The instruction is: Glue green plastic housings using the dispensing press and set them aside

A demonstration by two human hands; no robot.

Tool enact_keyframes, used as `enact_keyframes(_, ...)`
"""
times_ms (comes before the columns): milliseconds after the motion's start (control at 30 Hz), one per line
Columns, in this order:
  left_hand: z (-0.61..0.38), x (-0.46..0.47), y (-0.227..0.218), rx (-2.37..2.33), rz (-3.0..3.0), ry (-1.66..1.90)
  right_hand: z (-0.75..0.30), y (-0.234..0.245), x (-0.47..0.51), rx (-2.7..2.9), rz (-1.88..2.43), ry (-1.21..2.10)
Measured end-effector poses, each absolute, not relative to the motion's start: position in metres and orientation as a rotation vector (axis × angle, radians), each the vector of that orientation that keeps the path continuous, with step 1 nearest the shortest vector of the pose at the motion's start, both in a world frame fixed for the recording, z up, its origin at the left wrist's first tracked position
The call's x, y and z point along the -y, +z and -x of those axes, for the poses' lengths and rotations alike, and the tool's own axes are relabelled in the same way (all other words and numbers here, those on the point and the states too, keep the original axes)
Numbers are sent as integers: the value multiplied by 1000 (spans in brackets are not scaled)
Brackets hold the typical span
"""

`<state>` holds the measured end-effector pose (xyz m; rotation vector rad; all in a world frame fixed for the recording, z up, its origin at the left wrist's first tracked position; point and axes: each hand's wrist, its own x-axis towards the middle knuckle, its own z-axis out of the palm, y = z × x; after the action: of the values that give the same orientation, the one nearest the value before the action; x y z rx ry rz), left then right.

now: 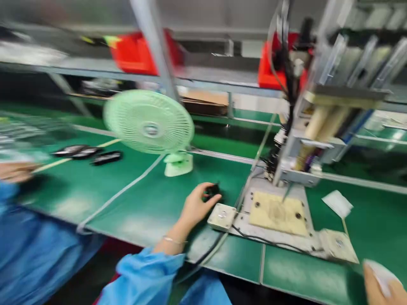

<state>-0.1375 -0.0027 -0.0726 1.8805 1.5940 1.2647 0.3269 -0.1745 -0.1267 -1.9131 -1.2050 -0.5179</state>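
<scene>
My left hand (199, 205) has its thumb and fingers closed round a small black part (212, 192) on the green bench, just left of a pale button box (222, 215). Blur hides what kind of part it is. At the lower right edge my right hand (378, 286) is partly cut off by the frame; a white piece (383, 274), perhaps cloth or paper, is in its fingers. Between the hands stands a bench press machine (295, 140). Its base carries a cream-coloured plate (277, 212), with a thin tip hanging above it.
A light green fan (149, 123) stands behind my left hand. Several black parts (107, 157) lie further left, near a co-worker's hand (17, 171). Cables (219, 245) run over the bench edge. A white pad (337, 204) lies right of the machine. Red bins (140, 53) sit on the shelf.
</scene>
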Motion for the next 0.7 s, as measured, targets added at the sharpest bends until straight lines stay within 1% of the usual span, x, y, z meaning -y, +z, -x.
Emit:
enact_keyframes(33, 137, 2, -66, -1681, -1780, 1313, -334, -134, 192, 1168, 1968, -575)
enact_keyframes(67, 136, 2, -57, -1810, -1550, 1406, -338, -139, 204, 1144, 2003, -639)
enact_keyframes(133, 127, 7, -35, -1777, -1221, 1456, -342, -147, 216, 1204, 1995, -723)
enact_keyframes(167, 120, 14, -22, -1697, -1162, 1387, -342, -149, 217, 1226, 1983, -740)
enact_keyframes(233, 97, 30, 2, -1535, -1105, 1036, -341, -148, 215, 1258, 1954, -757)
enact_keyframes(300, 68, 45, 15, -1364, -1076, 636, -338, -144, 213, 1266, 1939, -782)
enact_keyframes(367, 38, 51, 16, -1215, -1080, 412, -337, -140, 214, 1272, 1920, -809)
enact_keyframes(433, 15, 49, 9, -1126, -1093, 341, -336, -138, 216, 1278, 1911, -814)
enact_keyframes(567, -11, 30, -7, -1073, -1075, 379, -337, -139, 219, 1221, 2000, -760)
enact_keyframes(700, -22, 13, -10, -1049, -1115, 438, -336, -142, 221, 1158, 2063, -713)
